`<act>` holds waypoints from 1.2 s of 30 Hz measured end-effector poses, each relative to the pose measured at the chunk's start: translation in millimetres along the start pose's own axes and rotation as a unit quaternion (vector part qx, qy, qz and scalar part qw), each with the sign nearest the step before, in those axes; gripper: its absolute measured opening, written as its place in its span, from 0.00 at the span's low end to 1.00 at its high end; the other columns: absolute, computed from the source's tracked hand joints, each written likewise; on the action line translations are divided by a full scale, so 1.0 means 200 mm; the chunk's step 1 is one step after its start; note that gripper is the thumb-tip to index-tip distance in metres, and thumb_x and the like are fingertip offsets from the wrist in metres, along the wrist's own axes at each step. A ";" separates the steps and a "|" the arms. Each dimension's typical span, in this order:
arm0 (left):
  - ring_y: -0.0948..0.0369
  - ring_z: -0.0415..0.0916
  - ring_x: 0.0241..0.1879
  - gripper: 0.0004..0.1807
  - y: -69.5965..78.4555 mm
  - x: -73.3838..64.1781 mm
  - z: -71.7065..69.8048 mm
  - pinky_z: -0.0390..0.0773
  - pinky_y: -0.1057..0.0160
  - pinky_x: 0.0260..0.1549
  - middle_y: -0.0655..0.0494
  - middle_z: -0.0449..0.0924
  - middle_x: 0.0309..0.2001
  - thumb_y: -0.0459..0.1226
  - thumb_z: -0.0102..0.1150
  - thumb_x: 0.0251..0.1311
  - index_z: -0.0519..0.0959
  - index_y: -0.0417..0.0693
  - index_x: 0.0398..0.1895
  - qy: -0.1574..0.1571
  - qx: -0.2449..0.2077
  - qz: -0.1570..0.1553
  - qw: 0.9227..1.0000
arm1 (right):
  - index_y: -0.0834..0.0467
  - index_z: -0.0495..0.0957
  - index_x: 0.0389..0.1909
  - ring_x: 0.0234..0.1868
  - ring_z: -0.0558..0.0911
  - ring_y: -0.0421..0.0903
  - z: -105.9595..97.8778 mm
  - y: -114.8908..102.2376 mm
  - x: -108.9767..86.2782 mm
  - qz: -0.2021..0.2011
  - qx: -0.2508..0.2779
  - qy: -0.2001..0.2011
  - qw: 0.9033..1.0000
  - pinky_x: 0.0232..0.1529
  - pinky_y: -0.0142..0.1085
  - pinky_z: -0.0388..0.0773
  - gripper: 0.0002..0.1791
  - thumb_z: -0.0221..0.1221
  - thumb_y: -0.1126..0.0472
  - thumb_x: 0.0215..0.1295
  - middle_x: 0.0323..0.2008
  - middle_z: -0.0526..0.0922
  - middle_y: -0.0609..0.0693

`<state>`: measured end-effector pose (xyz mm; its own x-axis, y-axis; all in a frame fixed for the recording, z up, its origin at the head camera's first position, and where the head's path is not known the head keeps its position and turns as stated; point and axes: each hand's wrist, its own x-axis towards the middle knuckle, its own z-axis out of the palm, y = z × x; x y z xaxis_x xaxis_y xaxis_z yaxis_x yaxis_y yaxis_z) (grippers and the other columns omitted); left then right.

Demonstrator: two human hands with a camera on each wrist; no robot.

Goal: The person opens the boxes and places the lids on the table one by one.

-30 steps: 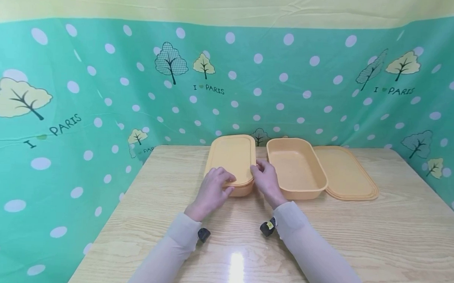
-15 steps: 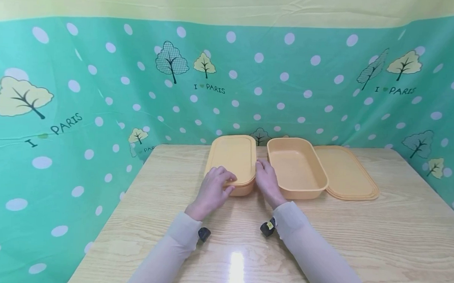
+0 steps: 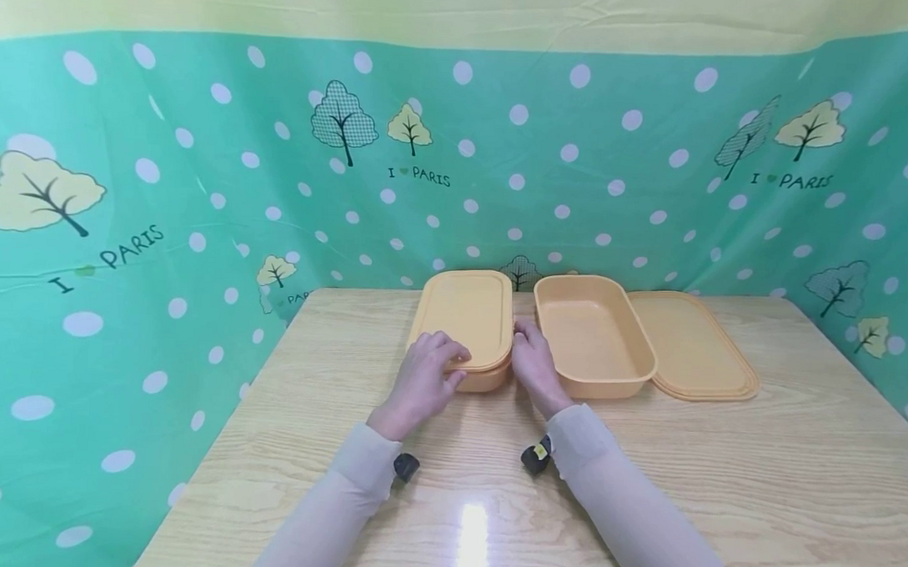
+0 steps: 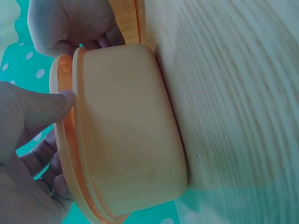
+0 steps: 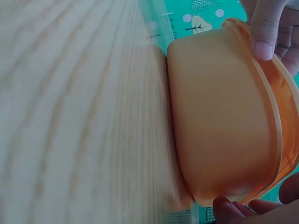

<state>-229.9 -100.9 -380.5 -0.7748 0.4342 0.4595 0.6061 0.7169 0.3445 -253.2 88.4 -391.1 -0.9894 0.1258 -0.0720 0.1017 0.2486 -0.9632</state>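
A pale orange rectangular food container [image 3: 483,381] stands on the table with its lid [image 3: 471,313] on top. Along the near side, a gap shows between lid and container rim in both wrist views. My left hand [image 3: 422,382] pinches the lid's near edge, thumb [image 4: 60,103] at the underside of its rim and fingers over its top. At the right side, my right hand [image 3: 535,361] grips the container, fingertips [image 5: 227,208] against its wall and thumb near the lid edge. Part of that grip is hidden in the head view.
To the right sits a second, uncovered container [image 3: 595,330] of the same colour. Another lid [image 3: 688,346] lies flat beside it, partly under its edge. A green dotted curtain [image 3: 458,167] hangs behind the wooden table [image 3: 329,413].
My right thumb has slid off the lid's top to its right edge. The lid's near right side has risen slightly from the container rim. My left hand stays almost still.
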 end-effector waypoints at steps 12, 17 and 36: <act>0.58 0.65 0.36 0.13 -0.01 0.00 -0.01 0.66 0.61 0.40 0.58 0.74 0.35 0.31 0.71 0.48 0.83 0.50 0.39 -0.003 0.003 0.001 1.000 | 0.62 0.64 0.65 0.67 0.63 0.51 0.01 0.04 0.02 -0.018 -0.022 -0.004 1.000 0.68 0.46 0.55 0.23 0.38 0.57 0.74 0.63 0.68 0.58; 0.58 0.65 0.36 0.14 -0.01 0.00 -0.02 0.66 0.60 0.40 0.58 0.74 0.36 0.30 0.70 0.48 0.82 0.50 0.39 -0.002 0.004 0.003 1.000 | 0.62 0.65 0.65 0.67 0.63 0.52 0.02 0.05 0.02 -0.024 -0.023 -0.007 0.999 0.69 0.46 0.55 0.23 0.40 0.58 0.74 0.63 0.68 0.58; 0.57 0.65 0.36 0.14 -0.03 -0.02 -0.04 0.66 0.60 0.41 0.57 0.73 0.35 0.29 0.70 0.48 0.81 0.49 0.39 -0.004 0.018 0.007 1.000 | 0.64 0.66 0.64 0.66 0.65 0.54 0.00 0.04 0.01 -0.034 -0.036 -0.023 0.999 0.67 0.49 0.57 0.21 0.41 0.61 0.74 0.61 0.70 0.61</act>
<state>-228.9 -111.7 -378.6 -0.7680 0.4486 0.4572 0.6099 0.7301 0.3082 -254.8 89.8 -399.3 -0.9978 0.0628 -0.0214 0.0406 0.3227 -0.9456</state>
